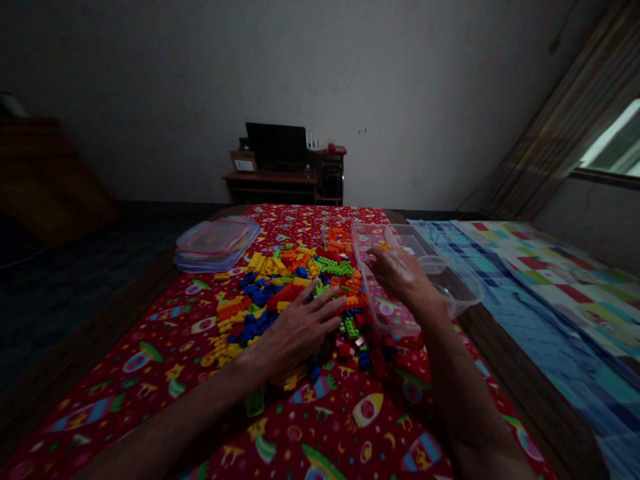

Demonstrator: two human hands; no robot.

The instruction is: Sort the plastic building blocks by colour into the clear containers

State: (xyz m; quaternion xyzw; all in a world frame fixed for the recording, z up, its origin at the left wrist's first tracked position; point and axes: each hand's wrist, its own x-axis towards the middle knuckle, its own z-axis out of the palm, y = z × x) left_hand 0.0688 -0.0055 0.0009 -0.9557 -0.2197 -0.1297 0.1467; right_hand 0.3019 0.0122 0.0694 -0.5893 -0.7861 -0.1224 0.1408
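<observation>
Over a heap of toy building bricks (267,265) my left hand (307,319) lies palm down, fingers apart, its fingertips among green, yellow and red bricks. My right hand (403,275) is above a clear plastic box (395,328) just right of the heap. Its fingers bend downward, dim and partly hidden by the hand itself, so their grip does not show. A small yellow piece (384,245) appears just beyond its knuckles; whether the hand touches it is unclear. Orange bricks (339,239) sit in a clear container at the heap's far end.
Clear lids (217,243) are stacked on the left of the red patterned cloth (370,440). More clear containers (463,283) stand at the right edge, beside a bed with a blue sheet (520,353). A desk with a monitor (277,147) is against the wall.
</observation>
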